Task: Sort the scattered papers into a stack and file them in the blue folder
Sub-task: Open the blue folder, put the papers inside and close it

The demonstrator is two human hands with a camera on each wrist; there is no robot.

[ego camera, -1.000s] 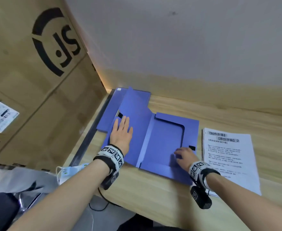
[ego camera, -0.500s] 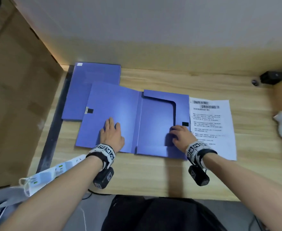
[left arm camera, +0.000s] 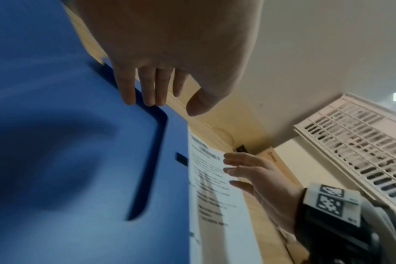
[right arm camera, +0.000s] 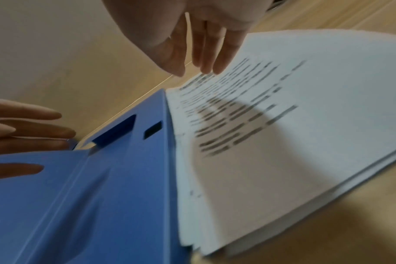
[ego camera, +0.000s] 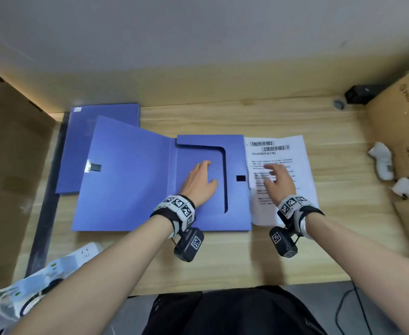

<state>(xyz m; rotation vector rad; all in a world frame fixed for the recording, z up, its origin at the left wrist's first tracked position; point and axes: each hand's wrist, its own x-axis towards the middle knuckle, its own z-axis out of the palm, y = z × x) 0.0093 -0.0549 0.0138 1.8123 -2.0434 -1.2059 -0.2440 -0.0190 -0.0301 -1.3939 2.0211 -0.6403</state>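
Note:
An open blue folder [ego camera: 131,180] lies flat on the wooden desk [ego camera: 222,257]; its right half carries a pocket flap [ego camera: 233,155]. My left hand [ego camera: 199,180] rests on that right half with straight fingers [left arm camera: 147,89], whose tips touch the flap's edge. A stack of printed white papers [ego camera: 283,148] lies just right of the folder [right arm camera: 102,196], edges fanned slightly [right arm camera: 283,134]. My right hand [ego camera: 279,181] is over the stack, fingers [right arm camera: 206,53] straight and spread, holding nothing; whether they touch the top sheet is unclear.
A second, closed blue folder [ego camera: 102,122] lies behind the open one at the back left. A cardboard panel [ego camera: 10,165] walls the left side. At the right are a cardboard box [ego camera: 396,122], crumpled white tissue [ego camera: 382,163] and a black device [ego camera: 358,93]. A white power strip [ego camera: 53,264] hangs off the front left.
My left hand has gone from the folder's left cover to its right half. My right hand has left the folder pocket and come over the paper stack. The head view has swung right.

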